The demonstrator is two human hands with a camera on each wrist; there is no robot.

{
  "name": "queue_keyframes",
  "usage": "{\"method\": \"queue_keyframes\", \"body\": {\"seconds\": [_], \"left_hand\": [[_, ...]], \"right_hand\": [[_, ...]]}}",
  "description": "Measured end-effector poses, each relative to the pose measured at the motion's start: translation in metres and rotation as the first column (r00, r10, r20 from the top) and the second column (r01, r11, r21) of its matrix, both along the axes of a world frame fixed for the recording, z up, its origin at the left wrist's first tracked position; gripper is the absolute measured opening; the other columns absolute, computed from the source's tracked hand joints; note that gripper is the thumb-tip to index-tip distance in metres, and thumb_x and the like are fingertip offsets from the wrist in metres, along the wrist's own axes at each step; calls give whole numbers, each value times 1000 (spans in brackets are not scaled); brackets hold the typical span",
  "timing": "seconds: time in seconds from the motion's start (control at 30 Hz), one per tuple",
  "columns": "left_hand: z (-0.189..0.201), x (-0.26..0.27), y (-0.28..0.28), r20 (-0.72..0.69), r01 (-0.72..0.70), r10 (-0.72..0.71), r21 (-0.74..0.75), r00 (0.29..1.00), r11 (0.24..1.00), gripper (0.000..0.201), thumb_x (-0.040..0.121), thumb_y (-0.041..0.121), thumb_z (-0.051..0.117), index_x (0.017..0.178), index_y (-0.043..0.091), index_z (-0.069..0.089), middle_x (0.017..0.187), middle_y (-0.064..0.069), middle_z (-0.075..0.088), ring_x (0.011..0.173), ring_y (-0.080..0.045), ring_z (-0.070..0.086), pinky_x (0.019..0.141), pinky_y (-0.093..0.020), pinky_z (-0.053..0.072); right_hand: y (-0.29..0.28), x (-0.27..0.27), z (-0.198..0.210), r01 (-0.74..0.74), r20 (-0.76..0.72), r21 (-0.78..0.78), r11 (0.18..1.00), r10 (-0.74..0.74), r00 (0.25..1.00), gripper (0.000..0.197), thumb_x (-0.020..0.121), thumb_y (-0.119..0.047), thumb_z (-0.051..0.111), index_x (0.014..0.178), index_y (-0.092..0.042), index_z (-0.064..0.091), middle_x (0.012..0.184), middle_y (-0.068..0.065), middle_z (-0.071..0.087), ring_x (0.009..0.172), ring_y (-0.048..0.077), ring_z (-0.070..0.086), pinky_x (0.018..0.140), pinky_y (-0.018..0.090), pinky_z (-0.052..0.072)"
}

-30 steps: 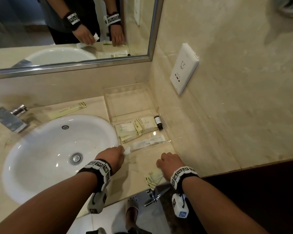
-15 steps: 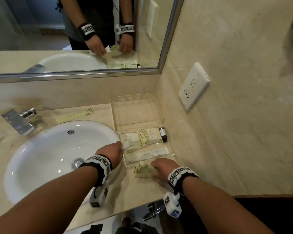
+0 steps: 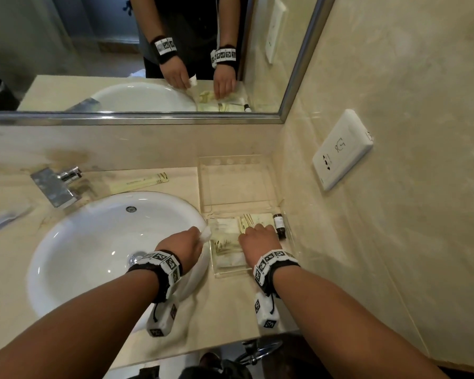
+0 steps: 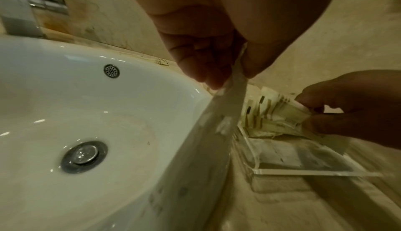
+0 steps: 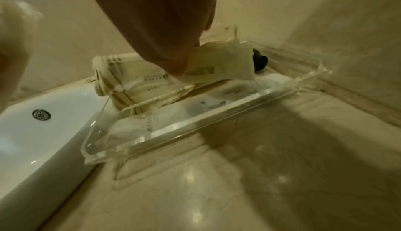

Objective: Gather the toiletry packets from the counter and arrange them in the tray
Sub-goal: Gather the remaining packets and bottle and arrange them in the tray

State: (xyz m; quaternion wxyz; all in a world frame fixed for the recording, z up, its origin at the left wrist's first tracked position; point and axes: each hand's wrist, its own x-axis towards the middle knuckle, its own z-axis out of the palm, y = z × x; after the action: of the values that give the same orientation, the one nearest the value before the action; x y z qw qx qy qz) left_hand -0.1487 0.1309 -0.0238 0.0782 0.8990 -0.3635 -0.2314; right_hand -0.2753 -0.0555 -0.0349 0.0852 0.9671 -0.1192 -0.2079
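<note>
A clear acrylic tray (image 3: 231,272) sits in the counter corner, right of the sink. Its near compartment holds cream packets (image 3: 225,231), a white packet (image 3: 231,259) and a small dark bottle (image 3: 279,225). My right hand (image 3: 253,228) is over that compartment and pinches a bunch of cream packets (image 4: 282,113) that touch the ones lying there (image 5: 134,87). My left hand (image 3: 200,235) hovers at the tray's left edge above the sink rim and pinches a long clear-wrapped packet (image 4: 228,114) that hangs toward my wrist. One long yellow packet (image 3: 140,181) lies on the counter behind the sink.
The white sink (image 3: 93,242) fills the counter's left half, with a chrome faucet (image 3: 58,187) behind it. The tray's far compartment (image 3: 236,184) holds nothing. A wall socket (image 3: 342,149) is on the right wall, close beside the tray. A mirror (image 3: 148,50) hangs above.
My right hand has lifted the cream packets from the counter's front edge and carried them forward into the tray's near compartment. My left hand has kept its hold on the clear packet.
</note>
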Motion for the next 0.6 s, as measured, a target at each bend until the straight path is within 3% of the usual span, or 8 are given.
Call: {"method": "queue_keyframes", "body": {"seconds": [0.13,0.27,0.37,0.47,0.6], "left_hand": [[-2,3,3,3,-30,30,13,1000,999,42,98,58,23,85,22,40,70,1,57,64,-23,55,64,-35,48],[-2,1,2,1,-43,43,4,999,999,45,98,60,22,85,22,41,69,1,57,62,-21,54,62,-34,46],[-1,0,-1,4,-53,53,-1,999,999,39,99,55,26,85,21,39,68,2,55,63,-22,53,59,-32,42],[2,-2,-4,-24,-81,80,-20,997,997,39,99,53,26,86,19,40,69,1,54,63,-22,51,58,-32,36],[3,0,-7,-68,-103,99,-49,993,994,42,98,55,25,84,19,40,69,0,55,64,-22,52,59,-33,35]], "right_hand": [[3,6,-8,-24,-75,-4,1000,23,997,25,85,-6,55,106,-16,66,105,6,63,101,29,56,87,42,40],[0,17,-13,-15,-145,49,999,22,989,29,87,-5,57,113,-13,64,109,7,60,92,26,64,67,35,44],[-2,19,-17,-12,-165,73,997,24,986,30,86,-13,58,115,-16,64,111,5,61,97,25,62,70,36,43],[-2,15,-22,10,-99,121,993,2,995,32,85,-12,58,118,-14,57,111,8,59,97,27,60,71,36,42],[-3,4,-30,56,60,244,968,-73,995,35,82,0,57,114,-12,52,110,9,54,68,26,55,54,33,43]]}}
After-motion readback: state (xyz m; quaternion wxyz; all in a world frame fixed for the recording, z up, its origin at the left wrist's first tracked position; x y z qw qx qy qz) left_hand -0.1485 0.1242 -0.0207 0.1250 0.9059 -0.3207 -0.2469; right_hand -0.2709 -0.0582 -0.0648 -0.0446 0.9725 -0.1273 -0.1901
